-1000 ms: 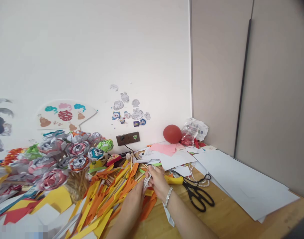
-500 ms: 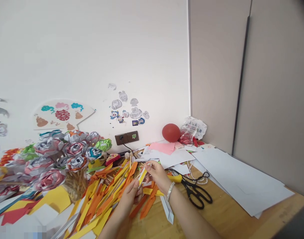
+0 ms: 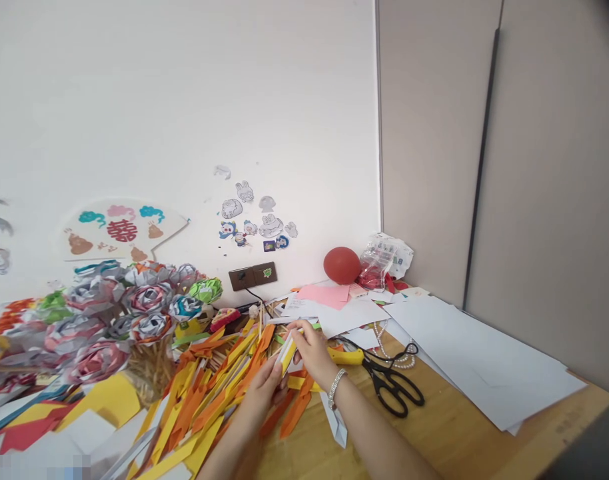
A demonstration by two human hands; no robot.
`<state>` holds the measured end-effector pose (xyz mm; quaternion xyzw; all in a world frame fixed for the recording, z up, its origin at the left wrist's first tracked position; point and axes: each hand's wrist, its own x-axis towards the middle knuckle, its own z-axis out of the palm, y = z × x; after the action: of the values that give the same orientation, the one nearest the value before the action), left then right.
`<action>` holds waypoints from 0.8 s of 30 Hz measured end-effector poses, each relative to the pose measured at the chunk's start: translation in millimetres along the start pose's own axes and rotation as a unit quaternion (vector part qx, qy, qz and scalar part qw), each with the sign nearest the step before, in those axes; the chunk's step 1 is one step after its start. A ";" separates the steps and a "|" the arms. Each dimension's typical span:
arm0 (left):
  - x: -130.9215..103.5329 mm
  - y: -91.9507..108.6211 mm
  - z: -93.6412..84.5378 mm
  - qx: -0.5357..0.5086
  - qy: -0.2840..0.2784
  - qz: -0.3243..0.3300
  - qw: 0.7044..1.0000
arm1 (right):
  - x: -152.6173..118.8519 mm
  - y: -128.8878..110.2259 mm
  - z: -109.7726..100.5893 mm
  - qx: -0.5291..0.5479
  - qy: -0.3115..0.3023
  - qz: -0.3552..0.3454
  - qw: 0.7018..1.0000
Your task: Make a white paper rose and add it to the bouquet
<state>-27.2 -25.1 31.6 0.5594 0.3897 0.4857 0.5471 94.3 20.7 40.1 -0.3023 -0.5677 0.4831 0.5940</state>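
Hands: left hand (image 3: 265, 387) and right hand (image 3: 309, 347) both pinch a yellow-white paper strip (image 3: 286, 353), mid-table.
Done: paper roses (image 3: 134, 313) at left edge.
Left: loose folded strips (image 3: 204, 400), apparently unassembled.

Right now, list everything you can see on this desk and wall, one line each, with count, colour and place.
folded paper strip: one, yellow and white, pinched between both hands
paper strips: a heap, orange and yellow, left of the hands
paper roses: a cluster, grey, pink, green, far left
scissors: one pair, black, right of the hands
white sheets: a spread pile, right side of the desk
balloon: one, red, against the wall
plastic bag: one, clear, beside the balloon
wall socket: one, brown, low on the wall
stickers: several, cartoon, above the socket
wooden desk: one, light brown
left hand: holds the strip's lower end
right hand: holds its upper end, bracelet on wrist
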 end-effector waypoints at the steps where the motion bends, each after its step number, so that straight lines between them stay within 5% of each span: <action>1: 0.1 -0.4 -0.3 -0.005 -0.003 0.000 1.000 | 0.3 1.2 -0.6 0.004 -0.004 0.000 1.000; 10: 2.2 -4.4 -1.6 0.041 0.065 0.005 0.997 | 3.0 8.9 -3.0 -0.009 0.019 0.011 1.000; 18: -2.5 -1.0 -2.8 -0.064 0.005 -0.061 0.996 | -3.9 9.1 2.2 -0.003 -0.047 0.002 0.999; 24: 1.5 -3.3 -8.5 0.024 0.070 -0.030 0.997 | -5.8 5.7 6.3 -0.054 -0.013 -0.015 0.998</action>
<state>-34.8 -21.4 27.9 0.5251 0.4550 0.4980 0.5189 87.6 16.2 33.8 -0.3190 -0.6049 0.4469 0.5767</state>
